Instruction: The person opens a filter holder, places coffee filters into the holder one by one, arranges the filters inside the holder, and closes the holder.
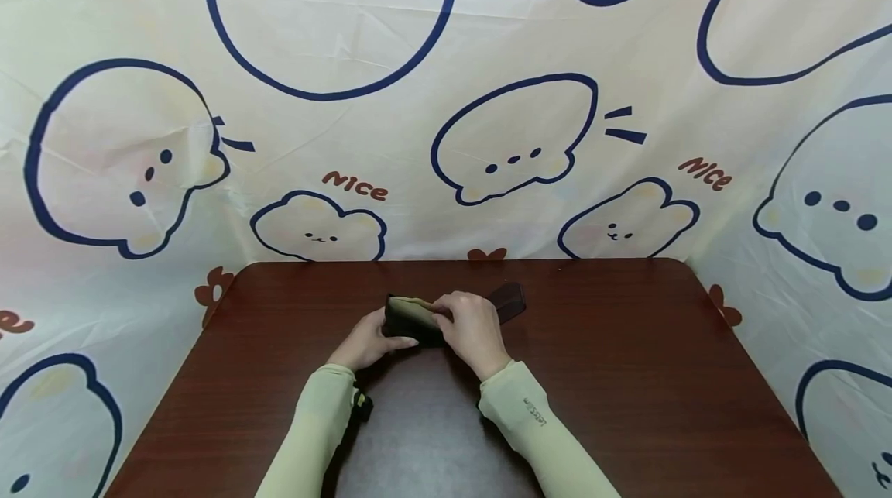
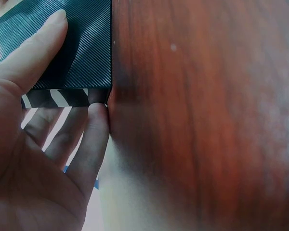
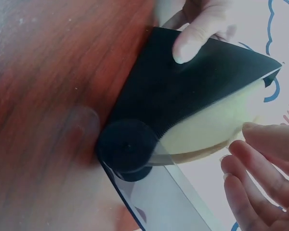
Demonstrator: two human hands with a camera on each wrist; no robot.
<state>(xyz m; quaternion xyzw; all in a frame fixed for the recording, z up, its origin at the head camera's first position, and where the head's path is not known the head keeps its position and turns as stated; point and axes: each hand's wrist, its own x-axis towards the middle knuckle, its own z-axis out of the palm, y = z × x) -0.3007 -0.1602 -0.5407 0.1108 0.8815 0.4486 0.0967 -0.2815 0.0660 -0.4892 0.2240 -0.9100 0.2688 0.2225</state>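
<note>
A black, ribbed, fan-shaped case (image 1: 411,324) stands tilted over the table. My left hand (image 1: 365,343) grips it by its left end; the left wrist view shows the thumb flat on the ribbed face (image 2: 86,43) and fingers underneath. Inside sits a stack of pale yellow papers (image 3: 207,125) with a curved outer edge. Thumb and fingertips of my right hand (image 1: 474,327) pinch the edge of these papers. A see-through lid (image 3: 168,202) swings out from a round black hinge (image 3: 129,147). In the head view the lid shows dark behind my right hand.
The brown wooden table (image 1: 627,374) has rounded far corners. A pale cloth (image 1: 390,134) with blue cartoon outlines hangs behind it and along both sides. Black straps of a wrist camera (image 1: 362,403) show by my left sleeve.
</note>
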